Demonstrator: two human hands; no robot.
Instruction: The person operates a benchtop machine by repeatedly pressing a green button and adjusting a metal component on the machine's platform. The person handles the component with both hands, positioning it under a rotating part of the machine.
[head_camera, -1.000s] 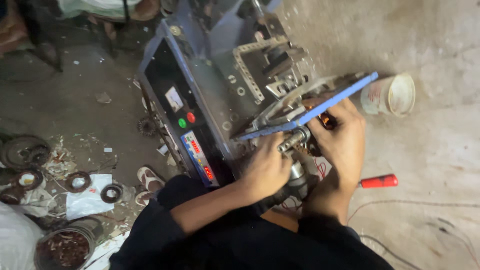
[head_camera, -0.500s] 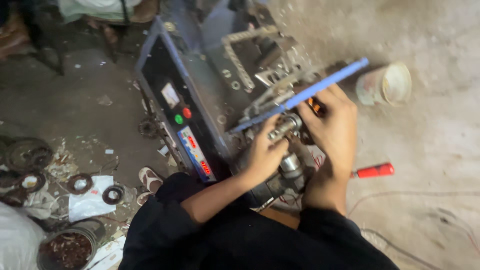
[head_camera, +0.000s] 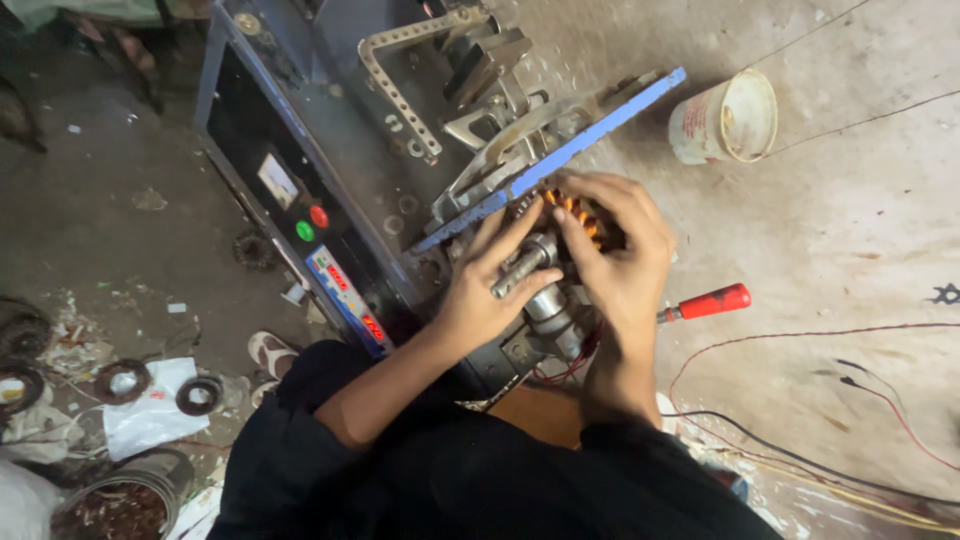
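L hand (head_camera: 478, 300) gripping motor shaft (head_camera: 521, 267), R hand (head_camera: 615, 262) cupped on copper windings (head_camera: 578, 212)

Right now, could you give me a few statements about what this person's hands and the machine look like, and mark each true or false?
1. Both hands, left hand and right hand, are on the motor part with orange windings. True.
2. The red-handled tool is held in the right hand. False: it lies on the floor beside the right wrist.
3. The white bucket stands upright. False: it lies on its side.
4. A red button and a green button sit on the machine's panel. True.
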